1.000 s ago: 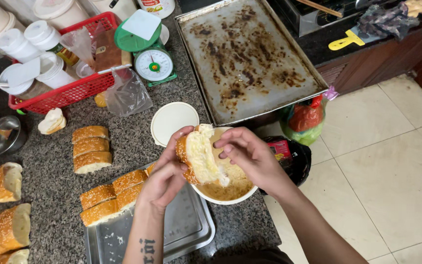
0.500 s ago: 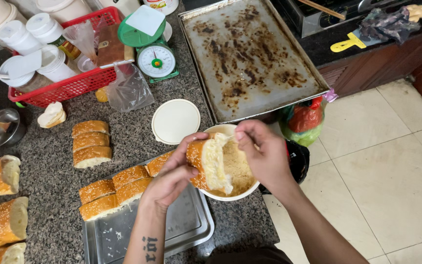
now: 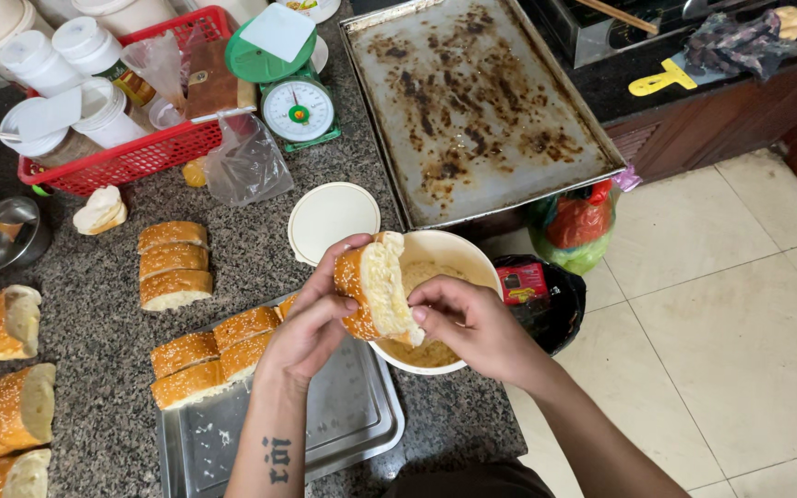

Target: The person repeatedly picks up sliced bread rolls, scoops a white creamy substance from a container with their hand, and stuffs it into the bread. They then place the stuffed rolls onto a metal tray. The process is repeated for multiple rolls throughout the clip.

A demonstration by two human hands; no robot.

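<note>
Sesame-crusted and golden, the bread piece [image 3: 375,286] is held just above the white bowl [image 3: 458,254], its cut, spread-coated face turned toward the right hand [image 3: 472,323]. The left hand [image 3: 311,323] clasps its crust from the side away from the bowl; the right hand's fingers close on its lower edge, over the bowl's yellowish filling.

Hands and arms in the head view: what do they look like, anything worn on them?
Both hands, left hand and right hand, are bare: no gloves, rings or watch visible. Both forearms are bare too, no sleeves in view. The left forearm carries a small dark tattoo of lettering near the wrist.
</note>
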